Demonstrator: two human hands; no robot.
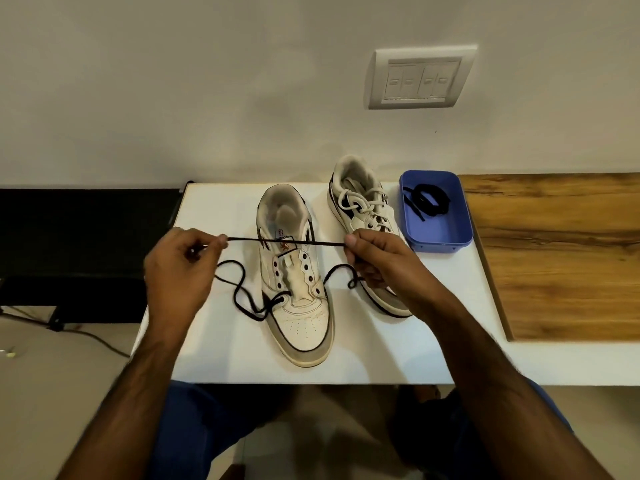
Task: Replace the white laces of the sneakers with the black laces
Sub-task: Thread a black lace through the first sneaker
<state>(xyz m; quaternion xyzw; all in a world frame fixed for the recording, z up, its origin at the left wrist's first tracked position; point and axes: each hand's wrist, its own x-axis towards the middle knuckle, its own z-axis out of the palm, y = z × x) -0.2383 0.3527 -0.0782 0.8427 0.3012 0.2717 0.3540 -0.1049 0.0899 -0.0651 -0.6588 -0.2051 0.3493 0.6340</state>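
Note:
Two white sneakers stand on a white table [225, 358]. The near sneaker [296, 282] has no white lace, and its eyelets are bare apart from the lowest pair. A black lace [287, 241] runs through those lowest eyelets and loops out on both sides. My left hand [180, 268] and my right hand [375, 259] each pinch the lace, holding a stretch of it taut across the sneaker's tongue. The far sneaker [367, 216] still carries its white lace [363, 202]. A second black lace [427, 197] lies coiled in a blue tray [440, 233].
The blue tray stands at the table's back right, next to the far sneaker. A wooden board [561, 254] adjoins the table on the right. A black unit [83, 230] sits to the left, with a cable [93, 336] on the floor. A switch plate [419, 77] is on the wall.

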